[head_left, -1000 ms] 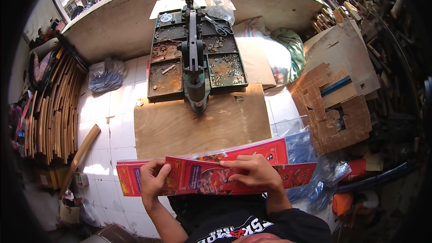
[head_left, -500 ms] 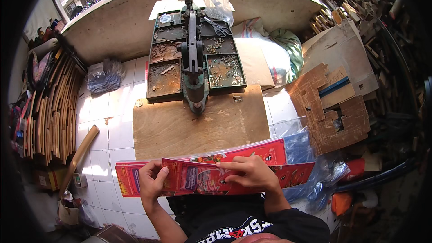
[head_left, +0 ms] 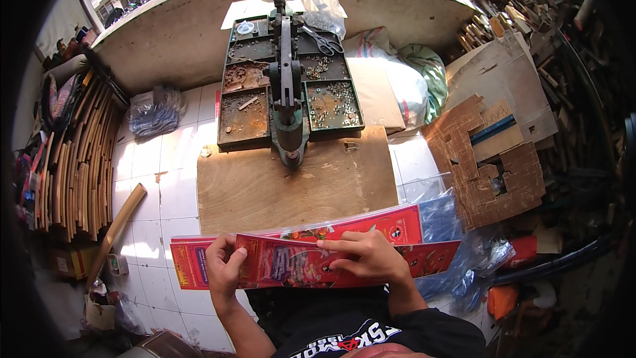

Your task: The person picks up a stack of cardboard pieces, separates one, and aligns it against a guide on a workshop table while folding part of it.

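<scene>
Long glossy red printed sheets lie in a layered pile across my lap, at the near edge of a wooden board. The front red sheet is tilted up, apart at its top edge from the back sheets. My left hand pinches the sheets toward their left end, thumb on the front one. My right hand grips the front sheet's upper edge near the middle, index finger stretched along it; its thumb is hidden.
Ahead on the board stands a green metal hand press. Around it sits a compartment tray with small metal rings and scissors. Clear plastic bags and cut brown boards lie right, stacked wooden strips left.
The front sheet's right end has shifted very slightly left. Both hands keep nearly the same place and hold.
</scene>
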### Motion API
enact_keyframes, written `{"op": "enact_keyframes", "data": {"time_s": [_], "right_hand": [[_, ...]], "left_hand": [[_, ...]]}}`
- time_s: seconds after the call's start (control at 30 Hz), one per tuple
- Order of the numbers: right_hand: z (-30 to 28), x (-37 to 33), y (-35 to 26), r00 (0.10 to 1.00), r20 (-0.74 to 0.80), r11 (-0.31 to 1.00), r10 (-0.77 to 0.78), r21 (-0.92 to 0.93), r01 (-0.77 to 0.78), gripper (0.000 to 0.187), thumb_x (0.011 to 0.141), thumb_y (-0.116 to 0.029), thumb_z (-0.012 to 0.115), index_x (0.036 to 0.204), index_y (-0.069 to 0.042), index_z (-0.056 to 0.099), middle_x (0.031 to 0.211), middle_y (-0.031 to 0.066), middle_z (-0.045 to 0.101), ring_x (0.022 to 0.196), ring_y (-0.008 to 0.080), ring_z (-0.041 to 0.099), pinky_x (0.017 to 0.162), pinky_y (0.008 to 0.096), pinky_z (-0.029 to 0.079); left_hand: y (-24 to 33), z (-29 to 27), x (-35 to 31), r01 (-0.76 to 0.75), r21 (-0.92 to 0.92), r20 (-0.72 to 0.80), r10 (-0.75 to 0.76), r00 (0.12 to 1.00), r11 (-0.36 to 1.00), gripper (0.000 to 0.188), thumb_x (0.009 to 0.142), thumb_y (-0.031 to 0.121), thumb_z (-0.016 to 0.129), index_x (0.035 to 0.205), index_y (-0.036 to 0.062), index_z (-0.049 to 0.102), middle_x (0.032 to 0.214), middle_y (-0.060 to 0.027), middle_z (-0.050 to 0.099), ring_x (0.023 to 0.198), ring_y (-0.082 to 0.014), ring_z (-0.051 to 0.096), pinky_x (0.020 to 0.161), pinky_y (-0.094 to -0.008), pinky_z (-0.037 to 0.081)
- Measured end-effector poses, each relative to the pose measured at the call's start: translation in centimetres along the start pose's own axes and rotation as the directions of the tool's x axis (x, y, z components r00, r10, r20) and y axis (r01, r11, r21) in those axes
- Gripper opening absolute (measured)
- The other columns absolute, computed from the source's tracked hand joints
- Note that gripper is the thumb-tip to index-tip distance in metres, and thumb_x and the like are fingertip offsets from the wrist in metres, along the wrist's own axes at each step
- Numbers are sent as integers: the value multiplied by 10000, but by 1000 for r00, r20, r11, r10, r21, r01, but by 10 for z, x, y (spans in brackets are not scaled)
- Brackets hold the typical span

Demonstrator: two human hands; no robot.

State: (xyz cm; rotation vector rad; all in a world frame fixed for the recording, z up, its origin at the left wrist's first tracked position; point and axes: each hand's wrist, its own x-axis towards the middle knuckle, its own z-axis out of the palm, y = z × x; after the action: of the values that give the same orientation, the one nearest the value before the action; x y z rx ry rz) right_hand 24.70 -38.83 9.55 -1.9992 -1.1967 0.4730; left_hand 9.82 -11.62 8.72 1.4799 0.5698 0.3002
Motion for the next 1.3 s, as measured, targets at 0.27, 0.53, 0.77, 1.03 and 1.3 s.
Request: {"op": "enact_keyframes", "data": {"time_s": [0.27, 0.53, 0.77, 1.03, 1.3], "right_hand": [[1, 0, 2, 999, -38, 999, -34, -14, 33, 540, 773, -231, 776, 1292, -247, 630, 755, 43, 574, 627, 235, 601, 530, 361, 487], [-1, -1, -1, 999, -37, 999, -21, -41, 20, 547, 767, -247, 779, 1293, -226, 631, 743, 43, 561, 623, 232, 598, 540, 354, 485], [-1, -1, 2, 995, -68, 995, -66, -74, 61, 538, 769, -266, 777, 1288, -247, 636, 727, 33, 561, 599, 221, 595, 517, 351, 474], [0, -1, 3, 997, -54, 998, -54, -40, 52, 534, 762, -241, 782, 1278, -245, 644, 730, 38, 566, 600, 228, 595, 524, 352, 480], [-1, 0, 1, 998, -42, 999, -45, -20, 44, 539, 757, -236, 785, 1277, -246, 645, 739, 38, 575, 610, 231, 599, 530, 356, 487]], "left_hand": [[-1, 1, 1, -14, -12, -7, 14, 1000, 1000, 101, 821, 89, 639, 854, 7, 590, 751, 3, 613, 677, -49, 530, 645, -214, 409], [1, 1, 2, -3, 3, -17, 3, 1000, 1000, 105, 830, 84, 647, 861, -5, 600, 743, -1, 618, 660, -47, 532, 637, -208, 413], [3, 2, 1, -13, -13, -8, 13, 1000, 1000, 105, 829, 78, 649, 876, -7, 606, 757, -10, 631, 681, -55, 554, 654, -213, 428], [7, 5, 0, -34, 4, 2, 34, 999, 999, 117, 858, 100, 651, 882, -10, 617, 769, -15, 642, 694, -60, 564, 664, -220, 438], [4, 3, 0, -46, 41, -1, 46, 999, 998, 99, 870, 83, 641, 869, -15, 624, 753, -8, 633, 680, -50, 545, 650, -215, 424]]}}
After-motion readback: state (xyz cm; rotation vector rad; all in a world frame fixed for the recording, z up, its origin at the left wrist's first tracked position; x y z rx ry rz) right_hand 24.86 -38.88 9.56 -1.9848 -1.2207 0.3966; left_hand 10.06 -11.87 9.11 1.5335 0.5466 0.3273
